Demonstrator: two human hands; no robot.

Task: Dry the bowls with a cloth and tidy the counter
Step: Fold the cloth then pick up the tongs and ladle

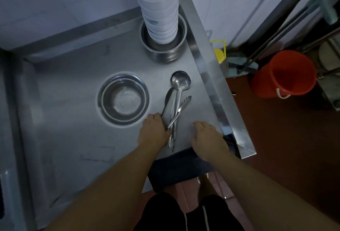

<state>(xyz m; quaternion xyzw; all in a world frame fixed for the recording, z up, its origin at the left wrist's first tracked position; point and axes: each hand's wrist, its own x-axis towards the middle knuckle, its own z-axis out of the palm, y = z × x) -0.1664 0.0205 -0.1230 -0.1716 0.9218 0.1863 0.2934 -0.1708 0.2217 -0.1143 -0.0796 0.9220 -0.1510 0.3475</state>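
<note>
A tall stack of white bowls (pixel 158 8) stands inside a steel pot (pixel 165 50) at the back of the steel counter (pixel 73 138). A shallow steel bowl (pixel 123 98) sits in the counter's middle. To its right lies a bundle of steel utensils (pixel 175 105): ladles, a spoon and tongs. My left hand (pixel 153 131) rests against the handle ends of the utensils, fingers curled at them. My right hand (pixel 206 137) lies flat on the counter to the right, fingers straight. A dark cloth (pixel 176 168) hangs over the front edge beneath my right wrist.
The counter has a raised steel rim (pixel 207 61) on the right and at the back. On the floor to the right stand an orange bucket (pixel 283 74), a yellow-capped container (pixel 219 54) and mop handles (pixel 276 34).
</note>
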